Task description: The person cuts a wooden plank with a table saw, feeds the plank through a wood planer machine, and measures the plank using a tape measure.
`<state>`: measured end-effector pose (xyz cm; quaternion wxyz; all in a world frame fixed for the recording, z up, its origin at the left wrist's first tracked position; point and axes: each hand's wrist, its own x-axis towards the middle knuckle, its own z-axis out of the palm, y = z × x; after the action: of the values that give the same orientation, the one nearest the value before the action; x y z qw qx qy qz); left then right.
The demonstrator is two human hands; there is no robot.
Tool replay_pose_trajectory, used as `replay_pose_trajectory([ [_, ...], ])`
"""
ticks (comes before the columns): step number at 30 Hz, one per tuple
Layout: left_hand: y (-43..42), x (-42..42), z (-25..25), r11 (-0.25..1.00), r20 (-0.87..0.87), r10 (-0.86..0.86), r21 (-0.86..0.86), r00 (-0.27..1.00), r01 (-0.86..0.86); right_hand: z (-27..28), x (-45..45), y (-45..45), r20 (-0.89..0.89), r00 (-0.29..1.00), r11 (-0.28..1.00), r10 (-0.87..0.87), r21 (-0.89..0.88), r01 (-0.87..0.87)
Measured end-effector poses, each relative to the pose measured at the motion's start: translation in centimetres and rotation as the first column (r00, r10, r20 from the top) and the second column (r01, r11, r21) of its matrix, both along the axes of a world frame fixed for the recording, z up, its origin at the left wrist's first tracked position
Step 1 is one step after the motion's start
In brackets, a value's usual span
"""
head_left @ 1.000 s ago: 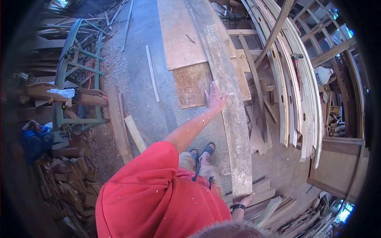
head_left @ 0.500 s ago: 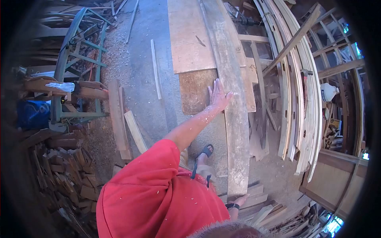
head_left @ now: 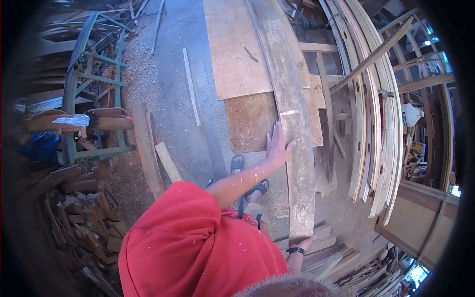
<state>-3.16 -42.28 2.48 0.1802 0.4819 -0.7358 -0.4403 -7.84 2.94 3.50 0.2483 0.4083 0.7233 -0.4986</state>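
Crowding frame right, long timbers flank a worn, pale-blotched plank; left hand unclenched, right hand, grip indeterminable.

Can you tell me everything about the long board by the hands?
It's a long, narrow plank that looks like wood, greyish brown and scuffed, with pale marks and a bright patch just beyond the left hand. Its broad face is turned up. The picture cuts off its far end, and it hides part of a pale sheet. The left hand is at its left edge, thumb over the face; the right hand touches its near end.
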Motion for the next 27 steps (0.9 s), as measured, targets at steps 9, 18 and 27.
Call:
replay_pose_trajectory([
  [9, -0.8, -0.8, 0.6, 0.999, 0.056, 0.024, -0.033, 0.998, -0.022, 1.9, -0.2, -5.0, 0.032, 0.999, 0.994, -0.028, -0.108, 0.031],
  [18, -5.0, -1.4, 0.5, 0.999, 0.049, 0.03, -0.038, 0.998, -0.028, 3.3, -0.4, -10.3, 0.019, 1.0, 0.998, 0.005, -0.066, -0.004],
  [27, -9.2, -2.1, 0.5, 0.998, 0.077, 0.046, -0.034, 0.996, -0.044, 3.7, -0.9, -14.8, 0.02, 0.999, 0.999, 0.033, 0.023, -0.033],
])
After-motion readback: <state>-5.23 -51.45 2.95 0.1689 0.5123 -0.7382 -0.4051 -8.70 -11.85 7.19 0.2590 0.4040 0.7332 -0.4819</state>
